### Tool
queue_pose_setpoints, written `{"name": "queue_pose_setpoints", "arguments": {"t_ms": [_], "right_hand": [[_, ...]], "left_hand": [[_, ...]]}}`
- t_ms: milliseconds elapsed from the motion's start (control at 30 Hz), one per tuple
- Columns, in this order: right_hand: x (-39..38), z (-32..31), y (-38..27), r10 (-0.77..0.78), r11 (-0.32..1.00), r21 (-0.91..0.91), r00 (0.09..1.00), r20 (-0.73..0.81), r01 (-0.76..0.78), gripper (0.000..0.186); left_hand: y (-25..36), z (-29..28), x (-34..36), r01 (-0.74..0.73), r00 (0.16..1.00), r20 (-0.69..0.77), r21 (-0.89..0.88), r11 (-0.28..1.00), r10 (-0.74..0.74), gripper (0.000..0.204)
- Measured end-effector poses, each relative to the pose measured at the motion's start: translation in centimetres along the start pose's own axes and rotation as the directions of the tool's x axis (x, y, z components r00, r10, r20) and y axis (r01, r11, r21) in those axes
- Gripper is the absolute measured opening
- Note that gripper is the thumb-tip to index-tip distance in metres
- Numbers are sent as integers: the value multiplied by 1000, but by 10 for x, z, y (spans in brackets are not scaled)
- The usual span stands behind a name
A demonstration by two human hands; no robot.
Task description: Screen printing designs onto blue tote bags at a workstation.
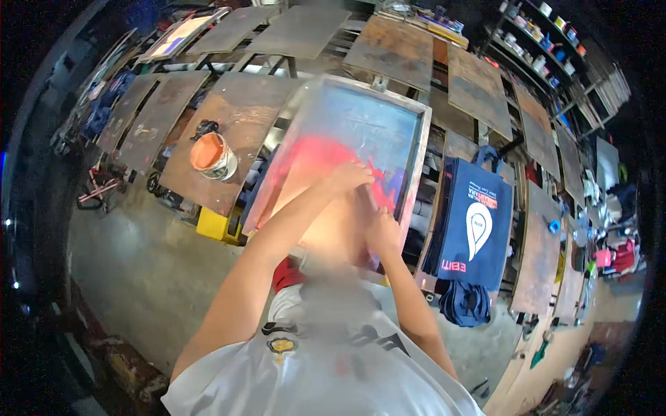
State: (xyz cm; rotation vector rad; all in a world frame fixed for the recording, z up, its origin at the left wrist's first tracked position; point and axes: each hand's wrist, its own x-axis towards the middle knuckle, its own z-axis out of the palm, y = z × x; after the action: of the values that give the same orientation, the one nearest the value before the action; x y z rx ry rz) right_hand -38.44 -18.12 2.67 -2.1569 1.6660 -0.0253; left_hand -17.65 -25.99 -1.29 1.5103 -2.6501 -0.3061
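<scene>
A screen-printing frame [423, 132] with pale wooden edges lies in front of me, its blue mesh smeared with red-pink ink [316, 149]. Across the mesh slants a squeegee [368, 197], seen as a brownish bar between my hands; a blur hides part of it. My left hand [351, 177] is closed over its far end. Lower down and to the right, my right hand [383, 231] grips the near end. What lies under the frame is hidden.
Left of the frame, a tub of orange-red ink [220, 166] stands on a brown board [253, 111]. Navy tote bags [496, 236] with white print are stacked to the right. More flat boards line the racks. A shelf [531, 52] of containers stands far right; a yellow crate [218, 226] sits low left.
</scene>
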Motion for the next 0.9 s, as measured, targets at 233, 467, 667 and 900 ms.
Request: {"name": "queue_pose_setpoints", "arguments": {"t_ms": [233, 467, 667, 900], "right_hand": [[19, 29, -54, 50, 998, -37, 996, -74, -53, 43], [56, 44, -138, -21, 999, -33, 996, 90, 24, 44], [51, 55, -163, -196, 973, -123, 980, -10, 194, 55], [13, 74, -163, -427, 893, -303, 841, -332, 333, 33]], "left_hand": [[-58, 11, -32, -70, 985, -161, -27, 997, 65, 63], [-143, 27, -115, 136, 954, -79, -747, 651, -290, 61], [-141, -10, -172, -121, 920, -392, -231, 966, 21, 59], [-97, -31, -235, 91, 931, -322, -246, 965, -170, 46]]}}
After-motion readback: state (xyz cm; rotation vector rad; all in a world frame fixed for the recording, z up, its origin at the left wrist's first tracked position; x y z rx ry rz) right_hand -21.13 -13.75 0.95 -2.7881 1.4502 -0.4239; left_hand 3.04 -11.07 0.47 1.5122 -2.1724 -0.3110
